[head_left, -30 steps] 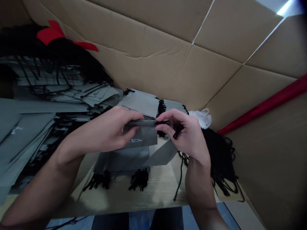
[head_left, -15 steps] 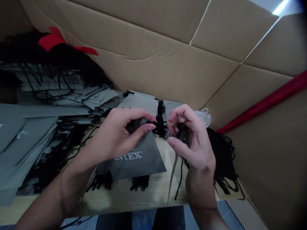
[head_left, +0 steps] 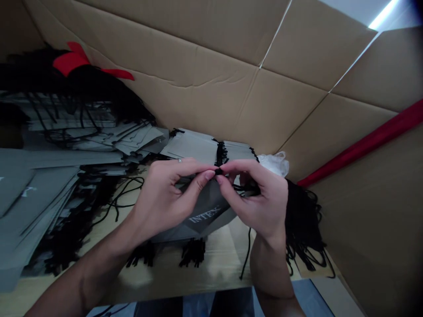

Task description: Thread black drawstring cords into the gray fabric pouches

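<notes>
My left hand [head_left: 167,196] pinches a short black cord end [head_left: 218,171] between thumb and forefinger. From the other side, the fingertips of my right hand [head_left: 259,198] close on the same bit of cord and meet the left ones. More black cord runs under the right palm. Beneath both hands is a grey drawstring bag [head_left: 198,230] printed INTEX, its surface bent and partly covered by the hands. Black cord tufts [head_left: 193,252] stick out below the bag, over the table's near side.
Grey bags [head_left: 49,185] with black cords are stacked at left, a red strip [head_left: 71,61] on the heap behind. More grey bags [head_left: 194,145] lie ahead by the cardboard wall [head_left: 211,66]. To the right are clear plastic [head_left: 274,164] and a black cord bundle [head_left: 304,224].
My right hand has moved left until its fingertips meet those of my left hand at the black cord. The grey bag's printed side has shifted right and tilted.
</notes>
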Demonstrator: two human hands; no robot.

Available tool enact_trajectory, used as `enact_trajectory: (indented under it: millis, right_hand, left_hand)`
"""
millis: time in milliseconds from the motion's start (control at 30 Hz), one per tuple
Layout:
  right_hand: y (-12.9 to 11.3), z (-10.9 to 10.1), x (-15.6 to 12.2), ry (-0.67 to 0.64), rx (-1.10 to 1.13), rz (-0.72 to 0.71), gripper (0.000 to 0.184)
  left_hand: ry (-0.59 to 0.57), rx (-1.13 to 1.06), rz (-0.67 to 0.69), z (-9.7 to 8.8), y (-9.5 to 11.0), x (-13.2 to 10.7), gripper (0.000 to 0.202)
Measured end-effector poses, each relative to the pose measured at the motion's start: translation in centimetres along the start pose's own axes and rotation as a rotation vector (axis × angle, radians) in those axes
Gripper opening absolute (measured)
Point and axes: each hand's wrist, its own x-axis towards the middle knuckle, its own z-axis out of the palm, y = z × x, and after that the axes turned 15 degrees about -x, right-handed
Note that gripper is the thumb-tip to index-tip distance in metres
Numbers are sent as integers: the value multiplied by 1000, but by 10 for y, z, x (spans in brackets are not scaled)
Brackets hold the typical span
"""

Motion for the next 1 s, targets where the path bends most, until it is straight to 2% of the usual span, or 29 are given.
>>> enact_trajectory:
  millis: [233,333,400,533,700,867,1000]
  right_hand:
    - [-8,-2,0,-5,18,27,14]
    - [-9,-3,-1,-1,25,34,17]
    - [-8,-4,0,-18,33,41,17]
    - [-5,-5,3,-79,74,57,15]
    - [-7,-4,3,-152,123,81,15]
    - [-12,-2,4,-157,133,123,16]
    - [-11,0,5,-174,154,135,17]
  left_hand:
    - [-69,18,74,-9,-2,0,13]
    - [-61,43,125,-14,-6,0,8]
    - [-74,38,154,-16,-9,0,11]
    - [-171,22,221,-20,-12,0,27]
    - [-233,213,378,-29,-12,-2,26]
    - [-242,318,492,-33,-17,-4,19]
    - [-232,318,503,-33,-21,-3,17]
